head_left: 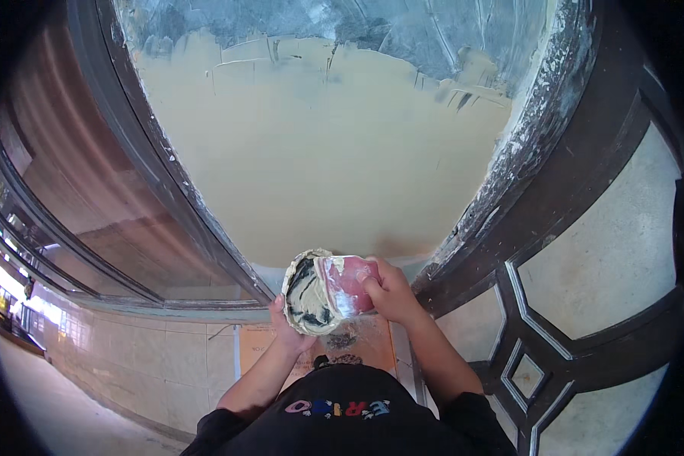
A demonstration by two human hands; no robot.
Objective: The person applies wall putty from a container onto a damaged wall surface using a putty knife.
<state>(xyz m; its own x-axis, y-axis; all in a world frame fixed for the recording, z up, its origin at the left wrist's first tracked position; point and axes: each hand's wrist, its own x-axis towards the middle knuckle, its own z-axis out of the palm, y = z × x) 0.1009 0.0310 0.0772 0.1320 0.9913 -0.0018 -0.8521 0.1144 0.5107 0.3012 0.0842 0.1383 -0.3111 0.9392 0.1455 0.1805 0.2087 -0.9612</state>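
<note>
- A building under renovation, at a doorway.
- Wall panel point(319, 152) half coated in fresh cream filler.
- Dark wooden door frame point(509, 190) smeared white.
- Tiled floor point(129, 357) below.

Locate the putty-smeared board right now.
Head view, low centre: the putty-smeared board rests on the left hand, just left of the red scraper blade gripped by the right hand, below the cream-coated wall panel.

Left hand point(290, 334) mostly behind putty pan point(308, 292)
</note>
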